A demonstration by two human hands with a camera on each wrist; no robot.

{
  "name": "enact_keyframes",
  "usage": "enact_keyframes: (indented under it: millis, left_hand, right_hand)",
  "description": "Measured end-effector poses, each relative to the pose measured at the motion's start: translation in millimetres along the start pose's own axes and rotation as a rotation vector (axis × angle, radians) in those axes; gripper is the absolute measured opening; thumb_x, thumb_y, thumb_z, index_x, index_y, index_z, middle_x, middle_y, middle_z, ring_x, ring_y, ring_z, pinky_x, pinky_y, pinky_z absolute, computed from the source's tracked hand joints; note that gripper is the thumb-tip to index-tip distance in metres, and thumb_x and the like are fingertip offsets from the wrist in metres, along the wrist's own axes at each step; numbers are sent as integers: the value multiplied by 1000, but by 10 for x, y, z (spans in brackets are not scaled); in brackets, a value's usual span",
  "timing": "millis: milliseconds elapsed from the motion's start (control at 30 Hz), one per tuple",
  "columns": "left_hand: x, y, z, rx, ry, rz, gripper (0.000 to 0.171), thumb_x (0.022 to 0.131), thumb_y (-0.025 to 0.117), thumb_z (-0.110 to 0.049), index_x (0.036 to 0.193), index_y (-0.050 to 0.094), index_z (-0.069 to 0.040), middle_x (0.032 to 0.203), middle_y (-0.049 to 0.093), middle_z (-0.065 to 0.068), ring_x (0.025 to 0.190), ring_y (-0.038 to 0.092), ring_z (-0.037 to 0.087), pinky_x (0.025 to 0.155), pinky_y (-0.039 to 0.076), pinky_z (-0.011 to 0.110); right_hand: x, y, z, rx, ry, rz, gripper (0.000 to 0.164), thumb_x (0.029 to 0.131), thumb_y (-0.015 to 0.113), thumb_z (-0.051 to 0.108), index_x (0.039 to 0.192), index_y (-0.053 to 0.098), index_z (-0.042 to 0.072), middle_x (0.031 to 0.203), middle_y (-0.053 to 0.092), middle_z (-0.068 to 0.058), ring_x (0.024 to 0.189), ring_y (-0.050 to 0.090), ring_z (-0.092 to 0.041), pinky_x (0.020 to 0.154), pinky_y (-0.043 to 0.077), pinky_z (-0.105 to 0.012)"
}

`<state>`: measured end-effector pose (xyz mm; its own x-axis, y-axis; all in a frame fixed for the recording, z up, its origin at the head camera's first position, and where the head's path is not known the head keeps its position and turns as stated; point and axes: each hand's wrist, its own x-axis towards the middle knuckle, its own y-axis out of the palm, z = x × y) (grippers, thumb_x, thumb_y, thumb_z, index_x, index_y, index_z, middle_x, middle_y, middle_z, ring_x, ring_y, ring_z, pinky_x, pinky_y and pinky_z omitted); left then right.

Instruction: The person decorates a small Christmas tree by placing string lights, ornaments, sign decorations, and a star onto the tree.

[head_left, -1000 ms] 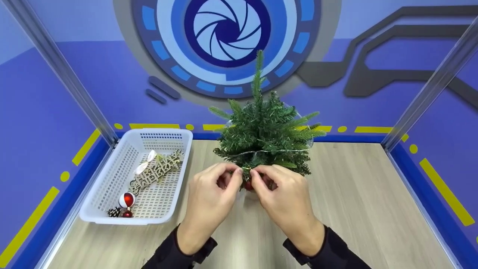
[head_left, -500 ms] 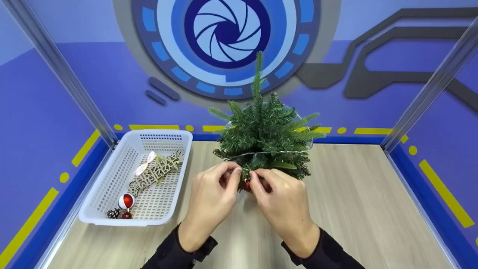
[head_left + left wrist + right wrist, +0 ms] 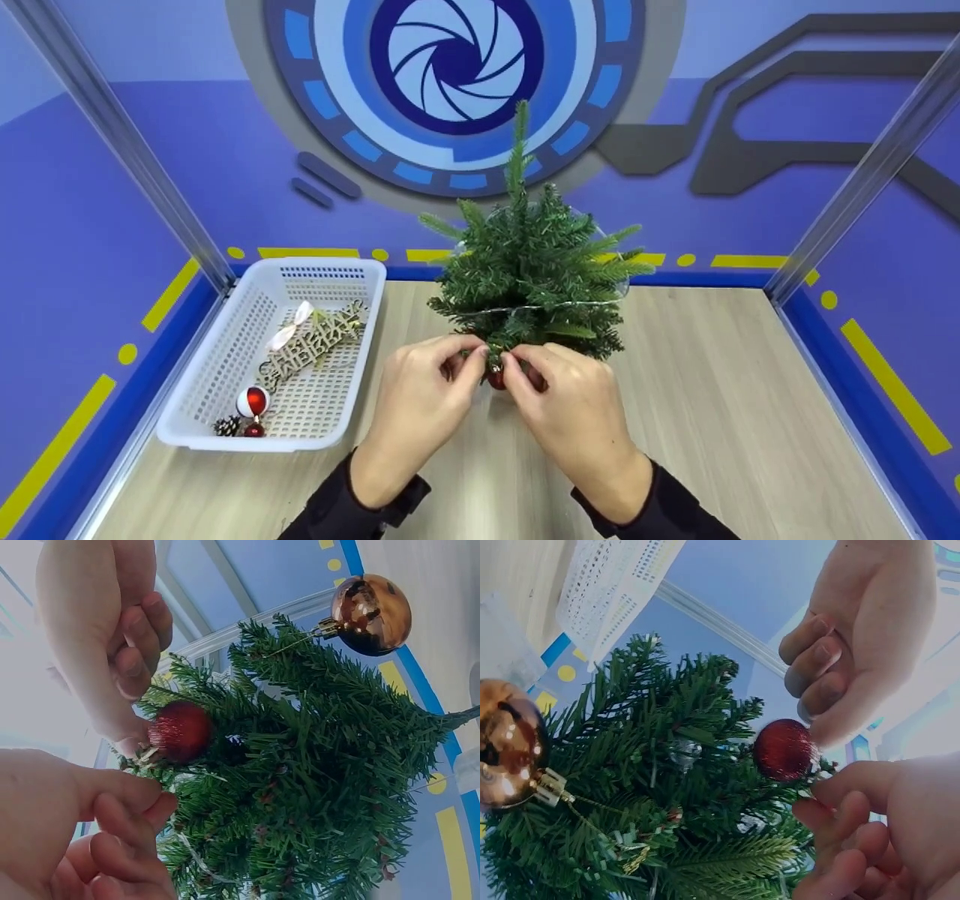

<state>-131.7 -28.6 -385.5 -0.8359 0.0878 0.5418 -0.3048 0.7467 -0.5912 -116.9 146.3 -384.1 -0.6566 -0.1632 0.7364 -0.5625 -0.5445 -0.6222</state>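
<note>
A small green Christmas tree (image 3: 525,270) stands at the middle of the back of the table. At its front hangs a shiny red bauble (image 3: 182,732), mostly behind the fingers in the head view. My left hand (image 3: 427,382) pinches the gold hanging cord (image 3: 496,347) above the bauble between thumb and forefinger. From the other side my right hand (image 3: 574,390) pinches at the same cord, its fingertips close to the left ones at a branch tip. A copper-coloured bauble (image 3: 510,742) dangles by a thin cord lower on the tree, seen only in the wrist views.
On the left sits a white perforated basket (image 3: 274,442). It contains gold lettering (image 3: 311,345), a white bow (image 3: 292,328), a red-and-white bauble (image 3: 253,402), a small red bauble (image 3: 254,430) and a pinecone (image 3: 227,426). Clear wire (image 3: 540,305) wraps the tree.
Both hands have dropped slightly, with fingertips still together at the cord. A little more of the red bauble shows below them. The basket and its contents stay put.
</note>
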Motion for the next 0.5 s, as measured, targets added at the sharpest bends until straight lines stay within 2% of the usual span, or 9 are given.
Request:
enact_keyframes:
  millis: [300,500]
  left_hand:
    - [-43,-32,12,0,14,1,8,91,71,-27,96,77,-29,67,59,-23,54,47,-6,50,40,16]
    - [-90,-111,60,36,9,-24,5,91,72,-28,93,76,-31,68,59,-24,55,46,-7,53,41,15]
  right_hand:
    - [-65,-77,-45,45,-6,19,4,87,75,19,89,78,19,69,63,14,56,43,7,50,34,-10]
    - [-115,-179,-155,87,-7,-4,3,86,76,18,89,77,19,74,67,13,58,47,9,52,39,-7]
